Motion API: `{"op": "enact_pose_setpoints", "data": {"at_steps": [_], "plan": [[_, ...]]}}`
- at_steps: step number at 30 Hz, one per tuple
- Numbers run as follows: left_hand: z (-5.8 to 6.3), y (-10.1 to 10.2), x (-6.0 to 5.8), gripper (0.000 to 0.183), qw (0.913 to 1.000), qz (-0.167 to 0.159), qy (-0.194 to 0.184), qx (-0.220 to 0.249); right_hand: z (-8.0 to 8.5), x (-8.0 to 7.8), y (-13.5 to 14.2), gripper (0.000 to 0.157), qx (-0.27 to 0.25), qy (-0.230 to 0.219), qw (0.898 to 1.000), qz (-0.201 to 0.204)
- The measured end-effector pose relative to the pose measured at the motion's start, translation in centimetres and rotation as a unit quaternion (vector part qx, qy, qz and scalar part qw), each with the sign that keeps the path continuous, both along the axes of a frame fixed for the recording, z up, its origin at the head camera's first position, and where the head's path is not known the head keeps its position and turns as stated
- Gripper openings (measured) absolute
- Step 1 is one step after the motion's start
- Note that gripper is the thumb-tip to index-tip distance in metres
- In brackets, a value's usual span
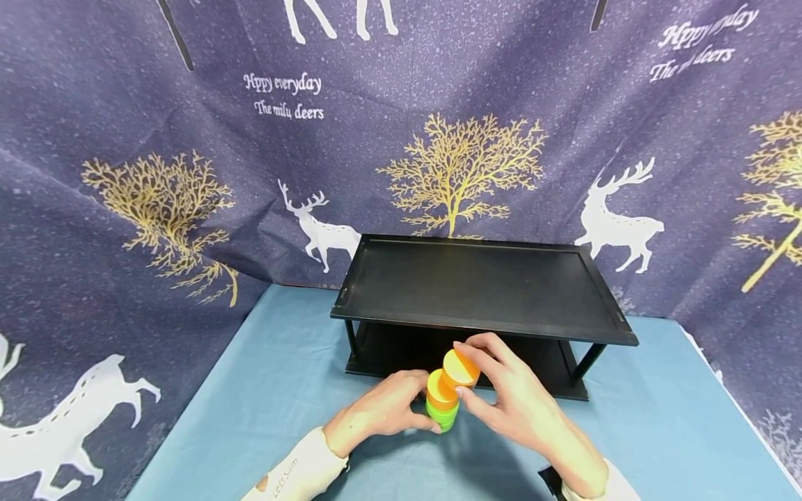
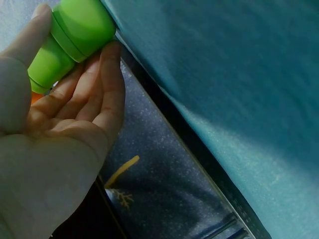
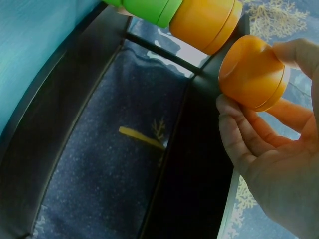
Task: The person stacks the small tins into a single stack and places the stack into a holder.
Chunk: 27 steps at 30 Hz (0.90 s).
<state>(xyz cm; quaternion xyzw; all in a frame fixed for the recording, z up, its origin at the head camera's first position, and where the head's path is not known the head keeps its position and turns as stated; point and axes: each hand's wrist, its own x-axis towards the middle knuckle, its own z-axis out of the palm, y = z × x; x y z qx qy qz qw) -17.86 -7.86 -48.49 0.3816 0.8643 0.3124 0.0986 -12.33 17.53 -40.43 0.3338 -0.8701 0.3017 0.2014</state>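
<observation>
My left hand [image 1: 391, 405] grips green stacking cups [image 1: 442, 416], with thumb and fingers on opposite sides; the left wrist view shows two green sections [image 2: 82, 27] end to end. An orange stacking cup [image 1: 440, 393] sits on top of the green. Another orange cup [image 1: 460, 367] is pinched between the thumb and fingers of my right hand [image 1: 520, 400], just above and to the right of the stack. In the right wrist view this held cup [image 3: 253, 73] is tilted, with a gap between it and the stack's orange cup [image 3: 203, 22].
Behind the hands stands a black two-level rack [image 1: 476, 278], its upper board overhanging the lower shelf [image 1: 401, 346]. Blue cloth [image 1: 250, 390] covers the table. A dark curtain [image 1: 351, 153] with deer and trees hangs at the back and sides.
</observation>
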Motion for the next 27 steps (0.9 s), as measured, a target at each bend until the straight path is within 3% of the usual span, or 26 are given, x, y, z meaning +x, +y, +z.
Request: {"op": "enact_pose_setpoints", "data": {"at_steps": [8, 27], "plan": [[0.04, 0.0, -0.02, 0.055, 1.0, -0.001, 0.001, 0.001, -0.01, -0.1, -0.29, 0.062, -0.011, 0.027, 1.0, 0.01], [0.05, 0.06, -0.07, 0.056, 1.0, -0.003, 0.004, -0.002, -0.35, -0.14, -0.84, 0.06, -0.012, 0.007, 1.0, 0.015]]}}
